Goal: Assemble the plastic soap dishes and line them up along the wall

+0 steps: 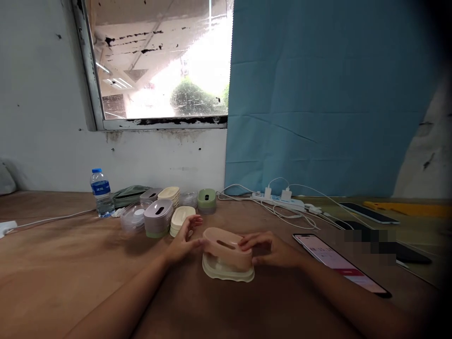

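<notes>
In the middle of the table, a pink oval plastic piece with a slot in its top sits over a cream-coloured tray-like base with a wavy rim. Between them the wall looks translucent. My right hand grips the pink piece from the right, fingertips on its top and thumb at its side. On the other side is my left hand, fingers spread and raised, its thumb tip at the pink piece's left edge. Just behind my left hand stands a stack of cream pieces, partly hidden by its fingers.
Purple slotted pieces, clear round containers and a green slotted piece stand behind. A water bottle is at back left. A power strip with white cables lies at back right, and a lit phone at right.
</notes>
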A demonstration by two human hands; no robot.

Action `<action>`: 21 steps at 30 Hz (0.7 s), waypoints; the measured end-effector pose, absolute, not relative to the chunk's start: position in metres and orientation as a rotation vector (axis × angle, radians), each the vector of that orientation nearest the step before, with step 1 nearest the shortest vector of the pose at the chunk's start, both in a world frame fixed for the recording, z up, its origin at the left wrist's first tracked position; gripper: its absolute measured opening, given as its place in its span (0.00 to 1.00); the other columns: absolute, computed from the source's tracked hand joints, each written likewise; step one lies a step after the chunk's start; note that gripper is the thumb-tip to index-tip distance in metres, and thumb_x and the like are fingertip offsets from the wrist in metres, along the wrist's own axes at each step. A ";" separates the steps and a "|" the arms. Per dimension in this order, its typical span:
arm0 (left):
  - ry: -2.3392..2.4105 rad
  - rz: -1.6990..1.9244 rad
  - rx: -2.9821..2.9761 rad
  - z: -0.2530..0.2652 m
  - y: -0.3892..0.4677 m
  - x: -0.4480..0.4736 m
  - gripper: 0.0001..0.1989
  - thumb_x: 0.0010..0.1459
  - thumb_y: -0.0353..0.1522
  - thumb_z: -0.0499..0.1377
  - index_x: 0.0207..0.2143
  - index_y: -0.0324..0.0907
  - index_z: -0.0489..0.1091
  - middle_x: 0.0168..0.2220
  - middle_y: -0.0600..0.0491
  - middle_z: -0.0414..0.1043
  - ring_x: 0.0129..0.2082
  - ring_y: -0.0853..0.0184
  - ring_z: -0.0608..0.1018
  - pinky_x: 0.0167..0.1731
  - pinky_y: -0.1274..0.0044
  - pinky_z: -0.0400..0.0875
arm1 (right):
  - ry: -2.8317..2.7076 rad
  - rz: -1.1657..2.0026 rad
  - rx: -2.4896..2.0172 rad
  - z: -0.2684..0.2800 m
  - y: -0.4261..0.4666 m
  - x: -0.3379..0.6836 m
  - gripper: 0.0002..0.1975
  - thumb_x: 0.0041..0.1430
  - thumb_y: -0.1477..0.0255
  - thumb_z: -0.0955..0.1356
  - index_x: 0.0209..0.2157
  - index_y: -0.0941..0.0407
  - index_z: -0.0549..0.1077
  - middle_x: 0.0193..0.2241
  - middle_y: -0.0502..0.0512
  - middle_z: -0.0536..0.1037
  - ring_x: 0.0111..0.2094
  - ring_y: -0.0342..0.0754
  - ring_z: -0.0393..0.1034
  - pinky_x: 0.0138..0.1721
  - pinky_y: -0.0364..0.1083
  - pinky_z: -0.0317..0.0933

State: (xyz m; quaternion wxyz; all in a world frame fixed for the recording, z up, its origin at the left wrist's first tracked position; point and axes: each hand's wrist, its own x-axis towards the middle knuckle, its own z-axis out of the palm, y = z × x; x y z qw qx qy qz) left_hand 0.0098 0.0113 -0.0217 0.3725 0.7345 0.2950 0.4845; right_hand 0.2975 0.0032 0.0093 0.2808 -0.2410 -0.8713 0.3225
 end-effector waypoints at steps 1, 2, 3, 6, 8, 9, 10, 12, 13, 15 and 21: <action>0.741 1.138 1.891 -0.023 0.011 0.009 0.32 0.46 0.37 0.60 0.52 0.45 0.50 0.52 0.46 0.56 0.53 0.62 0.60 0.52 0.68 0.53 | -2.354 0.870 -0.632 0.007 0.003 0.299 0.14 0.45 0.68 0.70 0.37 0.54 0.74 0.41 0.57 0.74 0.47 0.50 0.65 0.49 0.50 0.58; 0.734 1.027 1.895 -0.023 0.010 0.009 0.36 0.45 0.36 0.61 0.54 0.46 0.47 0.53 0.46 0.55 0.54 0.61 0.59 0.52 0.67 0.53 | -2.365 0.875 -0.621 0.004 0.005 0.300 0.14 0.44 0.68 0.71 0.36 0.54 0.74 0.42 0.57 0.73 0.46 0.51 0.65 0.49 0.50 0.57; 0.734 0.918 1.901 -0.023 0.009 0.009 0.39 0.44 0.36 0.62 0.55 0.46 0.45 0.54 0.45 0.53 0.54 0.61 0.59 0.52 0.66 0.53 | -2.364 0.884 -0.614 0.001 0.007 0.300 0.14 0.43 0.68 0.71 0.36 0.54 0.74 0.42 0.57 0.73 0.46 0.51 0.65 0.49 0.50 0.57; 0.751 0.714 1.973 -0.021 0.004 0.011 0.45 0.38 0.35 0.65 0.56 0.45 0.44 0.55 0.45 0.52 0.55 0.60 0.57 0.54 0.65 0.51 | -2.303 0.904 -0.602 -0.008 0.013 0.298 0.14 0.40 0.66 0.72 0.32 0.55 0.74 0.44 0.58 0.70 0.47 0.51 0.64 0.48 0.49 0.57; 0.770 0.685 2.042 -0.018 -0.001 0.014 0.44 0.37 0.36 0.65 0.55 0.43 0.47 0.55 0.45 0.53 0.55 0.60 0.58 0.54 0.66 0.50 | -2.265 0.891 -0.596 -0.012 0.013 0.297 0.16 0.37 0.65 0.73 0.30 0.56 0.72 0.45 0.59 0.67 0.49 0.52 0.61 0.49 0.49 0.55; 0.782 0.685 2.066 -0.016 -0.003 0.015 0.43 0.37 0.36 0.65 0.54 0.43 0.49 0.54 0.46 0.54 0.54 0.60 0.58 0.54 0.67 0.50 | -2.263 0.876 -0.599 -0.013 0.012 0.296 0.17 0.36 0.65 0.74 0.30 0.57 0.71 0.46 0.59 0.65 0.49 0.52 0.60 0.49 0.49 0.55; 0.794 0.685 2.082 -0.015 -0.004 0.016 0.43 0.37 0.37 0.65 0.54 0.42 0.49 0.54 0.46 0.55 0.54 0.60 0.59 0.54 0.67 0.51 | -2.275 0.855 -0.611 -0.014 0.011 0.295 0.19 0.34 0.64 0.74 0.30 0.57 0.70 0.46 0.59 0.64 0.50 0.53 0.59 0.49 0.49 0.54; 0.824 0.678 2.102 -0.014 -0.006 0.018 0.43 0.36 0.38 0.65 0.54 0.42 0.49 0.53 0.46 0.55 0.53 0.59 0.60 0.53 0.67 0.53 | -2.328 0.799 -0.662 -0.014 0.006 0.292 0.22 0.32 0.63 0.74 0.30 0.57 0.68 0.48 0.59 0.61 0.51 0.54 0.56 0.51 0.50 0.52; 0.839 0.672 2.110 -0.014 -0.007 0.019 0.43 0.35 0.38 0.66 0.54 0.42 0.49 0.53 0.46 0.55 0.53 0.59 0.60 0.53 0.67 0.53 | -2.359 0.771 -0.697 -0.014 0.003 0.291 0.23 0.31 0.63 0.74 0.31 0.56 0.67 0.49 0.59 0.60 0.52 0.54 0.54 0.51 0.51 0.51; 0.860 0.653 2.115 -0.014 -0.007 0.019 0.44 0.35 0.39 0.66 0.54 0.42 0.49 0.53 0.46 0.56 0.52 0.58 0.60 0.52 0.67 0.54 | -2.406 0.735 -0.758 -0.012 -0.002 0.288 0.26 0.31 0.61 0.74 0.33 0.56 0.66 0.51 0.59 0.58 0.53 0.55 0.52 0.53 0.52 0.48; 0.894 0.596 2.164 -0.013 -0.008 0.016 0.43 0.33 0.40 0.66 0.52 0.42 0.52 0.51 0.46 0.58 0.50 0.58 0.62 0.50 0.67 0.56 | -2.478 0.777 -0.811 -0.007 -0.015 0.278 0.28 0.35 0.60 0.72 0.39 0.54 0.62 0.52 0.55 0.55 0.54 0.54 0.51 0.53 0.50 0.48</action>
